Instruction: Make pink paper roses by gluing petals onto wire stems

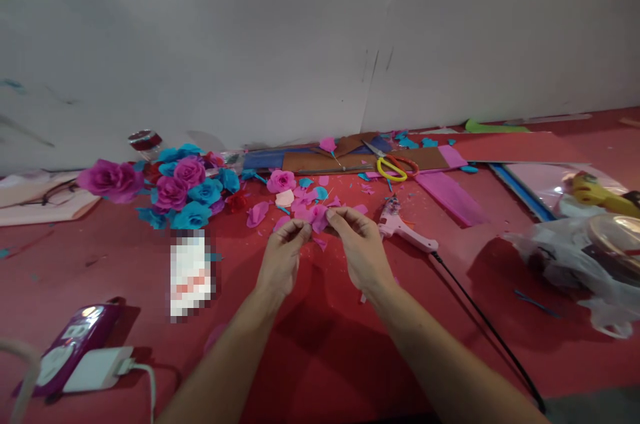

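My left hand (283, 255) and my right hand (358, 244) meet over the red table (310, 344), both pinching a small pink paper petal piece (318, 216) between fingertips. Loose pink petals (258, 213) and a finished pink paper rose (281, 180) lie just beyond my fingers. A pink glue gun (400, 227) rests right of my right hand, its black cord (490, 327) trailing toward the near edge.
A bunch of blue and magenta paper roses (175, 187) lies at the left. Yellow-handled scissors (390, 164) sit on brown card behind. A purple phone with white charger (75, 351) is near left. Plastic bags (575, 244) crowd the right. White boards wall the back.
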Demonstrator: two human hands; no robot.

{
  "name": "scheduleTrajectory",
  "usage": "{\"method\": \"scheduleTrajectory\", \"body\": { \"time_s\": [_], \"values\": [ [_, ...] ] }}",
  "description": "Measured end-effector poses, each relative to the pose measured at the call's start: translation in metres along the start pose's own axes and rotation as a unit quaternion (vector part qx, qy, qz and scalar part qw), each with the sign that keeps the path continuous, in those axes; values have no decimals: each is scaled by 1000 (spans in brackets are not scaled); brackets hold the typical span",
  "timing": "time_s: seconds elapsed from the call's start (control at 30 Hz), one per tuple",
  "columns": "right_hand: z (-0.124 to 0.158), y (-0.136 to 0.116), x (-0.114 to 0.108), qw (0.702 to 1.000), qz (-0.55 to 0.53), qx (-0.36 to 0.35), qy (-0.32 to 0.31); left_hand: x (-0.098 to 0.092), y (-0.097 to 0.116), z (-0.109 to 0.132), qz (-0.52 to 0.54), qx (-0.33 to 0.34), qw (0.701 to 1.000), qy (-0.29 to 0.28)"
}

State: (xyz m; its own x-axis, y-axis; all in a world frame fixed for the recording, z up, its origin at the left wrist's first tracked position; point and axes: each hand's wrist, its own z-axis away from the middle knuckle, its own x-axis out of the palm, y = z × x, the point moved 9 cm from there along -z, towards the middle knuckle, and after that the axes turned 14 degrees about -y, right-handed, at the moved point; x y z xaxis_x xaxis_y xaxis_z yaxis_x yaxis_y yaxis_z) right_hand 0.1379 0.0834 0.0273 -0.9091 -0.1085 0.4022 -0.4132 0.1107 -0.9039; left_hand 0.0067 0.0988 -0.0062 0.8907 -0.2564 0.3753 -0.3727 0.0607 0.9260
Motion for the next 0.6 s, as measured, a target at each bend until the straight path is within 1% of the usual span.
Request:
{"method": "scheduleTrajectory", "body": {
  "time_s": [0.2, 0.4, 0.6],
  "values": [
    [1, 0, 2, 1000, 0, 1, -2, -7, 5, 3, -16, 13, 999, 43],
    [2, 4, 2, 1000, -13, 12, 3, -10, 11, 7, -37, 48, 996, 60],
    [2, 8, 2, 1000, -17, 21, 8, -9, 16, 10, -62, 60, 992, 87]
  ]
}}
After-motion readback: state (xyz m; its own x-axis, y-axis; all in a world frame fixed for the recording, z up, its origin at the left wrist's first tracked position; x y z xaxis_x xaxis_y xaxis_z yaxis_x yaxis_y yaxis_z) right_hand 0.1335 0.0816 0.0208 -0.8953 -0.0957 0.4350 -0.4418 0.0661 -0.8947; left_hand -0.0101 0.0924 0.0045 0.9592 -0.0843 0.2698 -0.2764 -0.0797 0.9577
